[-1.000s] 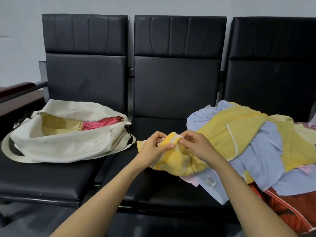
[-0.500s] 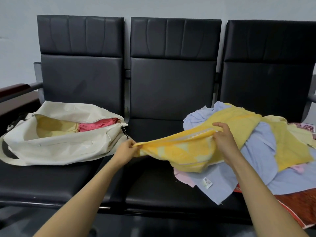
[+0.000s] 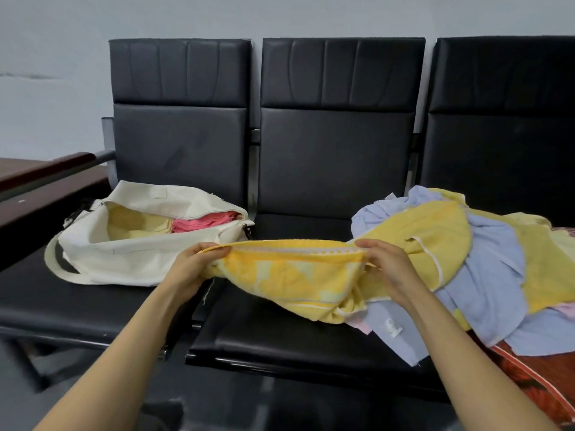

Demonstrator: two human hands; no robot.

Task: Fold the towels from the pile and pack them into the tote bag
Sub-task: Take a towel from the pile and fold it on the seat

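The bench (image 3: 280, 334) of three black seats ran from left to right, and it carried the cream tote bag (image 3: 130, 256) on the left seat and the pile (image 3: 485, 269) of blue, yellow and pink towels on the right seat, with the middle seat bare between them. The tote bag lay with its mouth open toward the person, and a folded pale yellow towel (image 3: 137, 223) and a folded pink towel (image 3: 202, 221) sat side by side inside it. The yellow patterned towel (image 3: 289, 275) hung over the middle seat, with its long axis running left to right, and its right lower end touched the pile. The left hand (image 3: 193, 265) pinched the left end of the top edge and was the one nearer to the tote bag; the right hand (image 3: 385, 265) pinched the right end, just beside the pile. Both hands were well apart with the edge tight between them, so I judged the next fold would bring one end across to the other.
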